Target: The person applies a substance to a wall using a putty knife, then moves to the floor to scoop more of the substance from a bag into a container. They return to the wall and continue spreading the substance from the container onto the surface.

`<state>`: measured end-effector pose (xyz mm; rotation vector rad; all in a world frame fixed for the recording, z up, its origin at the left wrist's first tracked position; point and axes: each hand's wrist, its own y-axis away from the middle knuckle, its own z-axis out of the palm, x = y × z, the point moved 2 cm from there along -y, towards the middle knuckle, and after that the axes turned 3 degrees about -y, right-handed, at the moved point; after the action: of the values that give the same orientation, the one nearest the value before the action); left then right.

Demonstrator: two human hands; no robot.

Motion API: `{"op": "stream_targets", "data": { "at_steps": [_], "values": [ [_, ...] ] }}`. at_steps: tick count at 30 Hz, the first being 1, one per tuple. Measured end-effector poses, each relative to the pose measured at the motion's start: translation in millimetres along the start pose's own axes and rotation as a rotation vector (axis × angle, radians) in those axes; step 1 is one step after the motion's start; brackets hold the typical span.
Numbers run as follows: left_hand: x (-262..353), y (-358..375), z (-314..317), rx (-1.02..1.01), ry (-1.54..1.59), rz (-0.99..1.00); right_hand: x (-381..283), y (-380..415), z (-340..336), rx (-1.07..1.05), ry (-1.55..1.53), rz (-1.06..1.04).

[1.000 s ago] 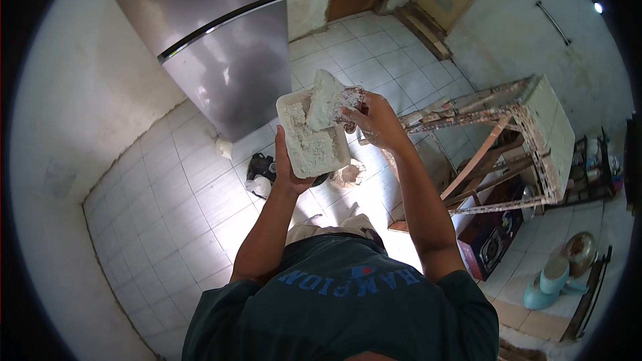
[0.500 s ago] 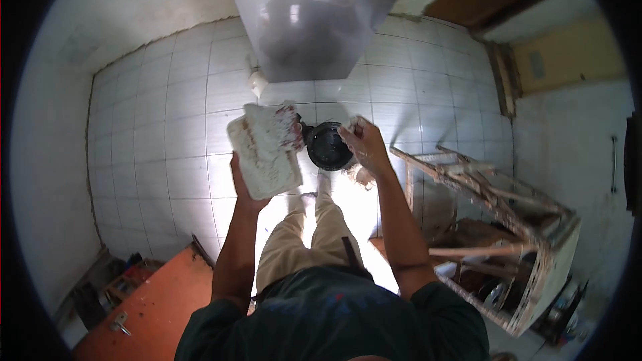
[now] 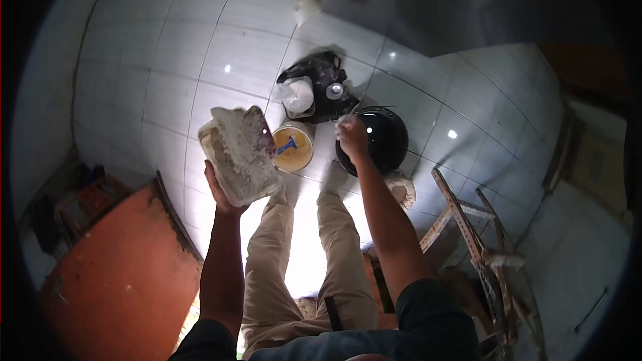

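Observation:
My left hand (image 3: 219, 188) grips a shallow off-white tray (image 3: 247, 195) by its near left side. A pale, lumpy, paste-like mass (image 3: 234, 137) covers much of the tray, with a dark reddish patch at its right. My right hand (image 3: 354, 138) is closed, its fingertips whitened, at the left rim of a round black bucket (image 3: 384, 140). Whether the fingers hold something whitish or are only coated, I cannot make out. Between the hands stands a pale bucket (image 3: 310, 154) with a blue-handled tool (image 3: 287, 145) across its yellowish inside.
Beyond the buckets lies a black plastic bag (image 3: 321, 67) with a white bag (image 3: 297, 95) against it. A wooden ladder-like frame (image 3: 468, 227) stands at right, an orange panel (image 3: 120, 274) at lower left. A grey refrigerator-like appliance (image 3: 441, 7) is ahead.
The view has turned and dipped, bringing the pale bucket and black bag into sight. The tray stays in my left hand, and my right hand remains beside the black bucket.

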<state>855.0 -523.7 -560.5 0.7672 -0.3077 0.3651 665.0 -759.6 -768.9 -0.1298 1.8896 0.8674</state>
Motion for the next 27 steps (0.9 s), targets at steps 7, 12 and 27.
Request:
{"op": "stream_targets", "data": {
  "at_steps": [7, 12, 27],
  "values": [
    [-49, -50, -88, 0.238, -0.011, 0.065, 36, -126, 33, 0.058, 0.598, -0.264],
    [-63, -65, -140, 0.334, -0.096, 0.009, 56, -184, 61, 0.060, 0.986, -0.172],
    [-17, -55, -137, 0.229, -0.006, -0.117, -30, -76, 116, 0.416, 0.716, -0.703]
  ]
}}
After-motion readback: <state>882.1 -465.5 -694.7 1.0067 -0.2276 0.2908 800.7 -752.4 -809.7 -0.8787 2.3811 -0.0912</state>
